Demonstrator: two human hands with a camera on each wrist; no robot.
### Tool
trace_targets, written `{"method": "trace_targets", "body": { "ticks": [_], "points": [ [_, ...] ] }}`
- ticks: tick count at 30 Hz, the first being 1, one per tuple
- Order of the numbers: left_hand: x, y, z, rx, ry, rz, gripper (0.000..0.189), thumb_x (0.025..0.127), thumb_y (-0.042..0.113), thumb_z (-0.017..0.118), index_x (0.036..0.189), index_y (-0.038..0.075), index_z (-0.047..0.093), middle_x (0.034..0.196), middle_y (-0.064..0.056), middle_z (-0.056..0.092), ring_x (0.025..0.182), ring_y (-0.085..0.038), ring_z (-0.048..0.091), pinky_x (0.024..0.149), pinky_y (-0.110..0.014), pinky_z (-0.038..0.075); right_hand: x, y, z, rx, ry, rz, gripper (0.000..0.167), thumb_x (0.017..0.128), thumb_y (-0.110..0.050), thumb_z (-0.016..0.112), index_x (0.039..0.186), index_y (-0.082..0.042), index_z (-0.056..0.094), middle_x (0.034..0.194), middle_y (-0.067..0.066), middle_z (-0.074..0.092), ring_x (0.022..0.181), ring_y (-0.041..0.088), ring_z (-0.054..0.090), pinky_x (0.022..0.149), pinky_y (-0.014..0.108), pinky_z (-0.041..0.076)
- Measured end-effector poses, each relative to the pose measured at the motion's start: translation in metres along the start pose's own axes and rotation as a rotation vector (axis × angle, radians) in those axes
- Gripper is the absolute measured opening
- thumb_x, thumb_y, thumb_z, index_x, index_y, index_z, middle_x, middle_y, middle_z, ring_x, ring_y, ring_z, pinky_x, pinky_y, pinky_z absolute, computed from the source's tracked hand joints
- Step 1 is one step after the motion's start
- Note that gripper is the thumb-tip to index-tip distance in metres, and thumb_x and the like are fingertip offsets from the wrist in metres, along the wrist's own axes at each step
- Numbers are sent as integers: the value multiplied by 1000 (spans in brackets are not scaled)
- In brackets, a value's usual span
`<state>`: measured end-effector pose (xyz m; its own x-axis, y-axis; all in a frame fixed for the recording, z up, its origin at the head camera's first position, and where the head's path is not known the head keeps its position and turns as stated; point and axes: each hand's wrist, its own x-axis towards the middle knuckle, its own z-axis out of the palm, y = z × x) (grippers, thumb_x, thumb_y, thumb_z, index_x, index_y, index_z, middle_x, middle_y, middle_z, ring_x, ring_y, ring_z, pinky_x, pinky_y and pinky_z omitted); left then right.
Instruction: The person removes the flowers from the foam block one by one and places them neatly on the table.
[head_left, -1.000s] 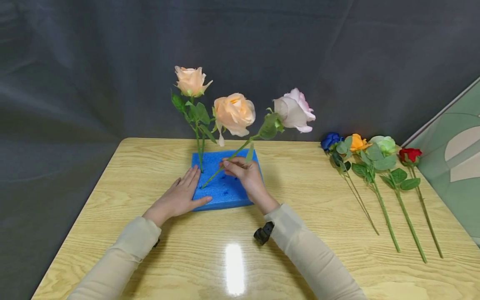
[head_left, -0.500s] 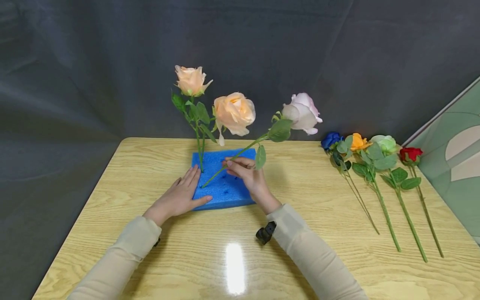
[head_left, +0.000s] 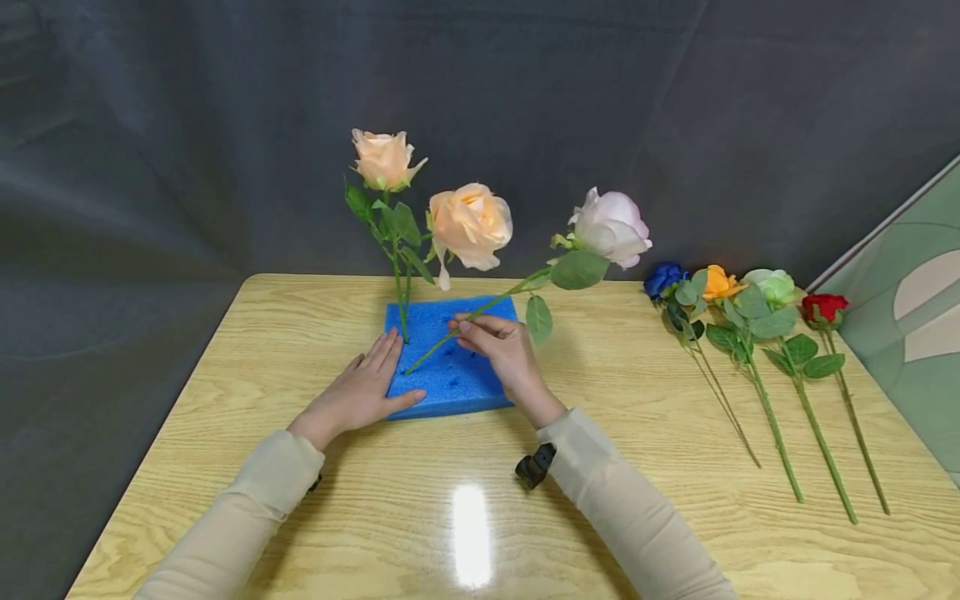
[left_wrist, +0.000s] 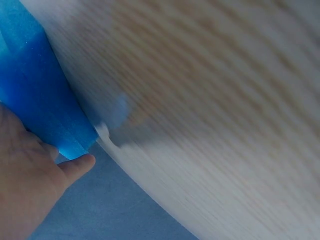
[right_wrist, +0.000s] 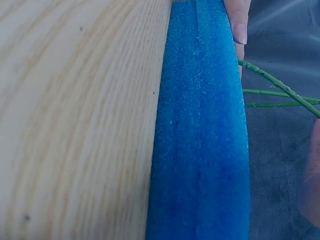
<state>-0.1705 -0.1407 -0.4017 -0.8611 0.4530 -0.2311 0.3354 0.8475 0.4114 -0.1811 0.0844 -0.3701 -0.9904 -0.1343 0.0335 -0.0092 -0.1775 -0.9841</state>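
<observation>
A blue foam block [head_left: 450, 392] lies flat on the table. Spread over its left edge, my left hand [head_left: 360, 387] presses on it with straight fingers; the thumb rests along the front. My right hand [head_left: 504, 354] pinches the green stem of a pale pink rose [head_left: 611, 229] between thumb and fingers, above the block. That stem slants up to the right, its lower end at the foam near my left hand; the right wrist view shows the stem [right_wrist: 272, 80] meeting the foam's top. Two peach roses, one taller [head_left: 385, 161] and one lower [head_left: 471, 227], stand in the block's back left.
On the table's right side lie a blue rose [head_left: 663, 281], an orange rose [head_left: 720, 283], a pale green rose [head_left: 772, 287] and a red rose [head_left: 825, 310], stems toward the front. A dark curtain [head_left: 187, 150] hangs behind the wooden table [head_left: 360, 517].
The pink rose's bloom has swung right and slightly down, its stem leaning lower. My right hand has shifted slightly right with it. My left hand stays on the foam block.
</observation>
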Motion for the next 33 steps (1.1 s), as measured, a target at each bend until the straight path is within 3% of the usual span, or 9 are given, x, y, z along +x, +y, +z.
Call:
{"method": "trace_targets", "body": {
  "ticks": [5,12,17,21,24,27,33],
  "points": [
    [0,0,0,2,2,1,100,90,70,39,153,5,-4,162,-9,-13,151,-29,-5,118,-60,13,-1,0,0,0,-11,-21,28,93,-2,58,114,17,61,108,13,72,90,3,70,87,26,56],
    [0,-1,1,5,9,0,100,90,70,39,153,6,-4,162,-9,-12,151,-29,-5,118,-60,13,-2,1,-1,35,-22,-55,29,94,1,55,115,20,58,96,-5,73,91,3,70,86,26,56],
    [1,-1,1,5,12,1,99,91,69,40,153,5,-3,162,-9,-12,151,-28,-5,118,-60,13,-1,2,-1,60,-15,-61,28,93,3,54,113,21,58,91,-10,72,90,3,70,84,23,57],
    [0,1,1,5,7,9,99,90,70,39,153,5,-4,162,-10,-12,151,-29,-4,118,-60,13,1,-6,-9,126,31,-86,18,94,4,51,97,3,69,89,-11,73,88,4,70,83,22,57],
    [-2,1,-2,6,1,1,99,90,70,38,153,6,-4,162,-9,-13,151,-29,-5,118,-60,12,4,-19,-21,195,94,-155,26,95,3,49,87,-12,69,87,-9,74,85,4,71,80,20,57],
    [-4,1,-3,8,-1,-12,98,91,69,38,154,7,-5,162,-8,-14,151,-28,-6,118,-60,11,6,-30,-35,230,133,-206,29,95,3,48,87,-14,70,86,-6,75,83,5,72,78,19,57],
    [-3,3,0,-9,-10,0,99,90,71,37,154,7,-5,162,-8,-14,151,-29,-7,118,-61,12,1,-38,-59,260,186,-180,27,97,2,48,90,-11,71,87,-4,75,82,7,72,79,21,57]
  ]
}}
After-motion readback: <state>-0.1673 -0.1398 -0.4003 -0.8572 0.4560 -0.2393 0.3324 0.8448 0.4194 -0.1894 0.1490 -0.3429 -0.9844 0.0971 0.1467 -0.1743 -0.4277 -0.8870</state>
